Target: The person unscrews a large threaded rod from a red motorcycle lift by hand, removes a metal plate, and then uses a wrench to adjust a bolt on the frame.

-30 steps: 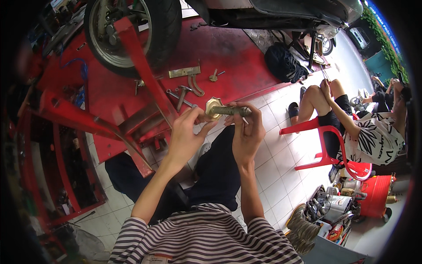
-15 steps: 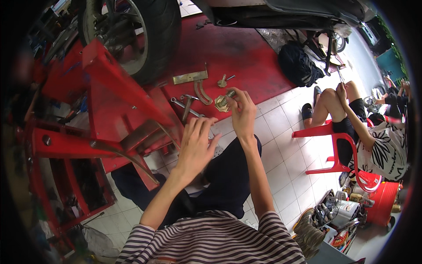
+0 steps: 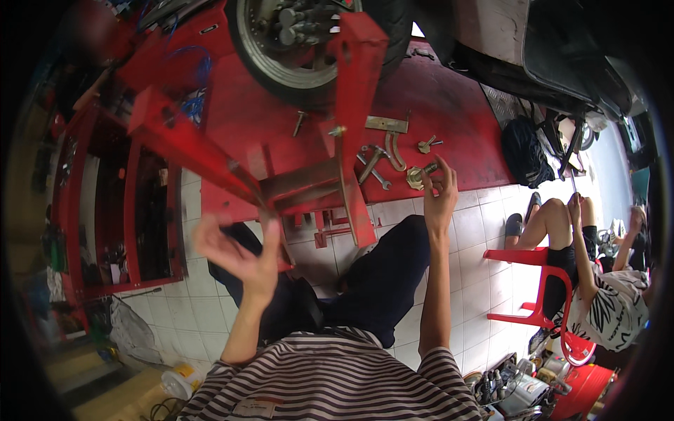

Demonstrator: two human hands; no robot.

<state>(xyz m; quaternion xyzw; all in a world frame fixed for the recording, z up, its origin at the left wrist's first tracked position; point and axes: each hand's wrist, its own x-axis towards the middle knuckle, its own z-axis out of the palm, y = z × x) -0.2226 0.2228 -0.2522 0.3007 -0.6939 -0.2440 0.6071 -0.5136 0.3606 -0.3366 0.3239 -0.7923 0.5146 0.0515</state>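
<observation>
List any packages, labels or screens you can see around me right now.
Label: small pale rectangle on the striped shirt, bottom edge.
Tub: white with a yellow part, on the floor, lower left.
Right hand: holds a brass part, no package.
No screens or signs show.

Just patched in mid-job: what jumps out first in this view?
The big red metal lift stand fills the upper left, with a black motorcycle tyre clamped at the top. The right hand holds a round brass-coloured part at the red platform's edge, beside loose metal tools. The left hand hangs empty, blurred, lower left.
</observation>
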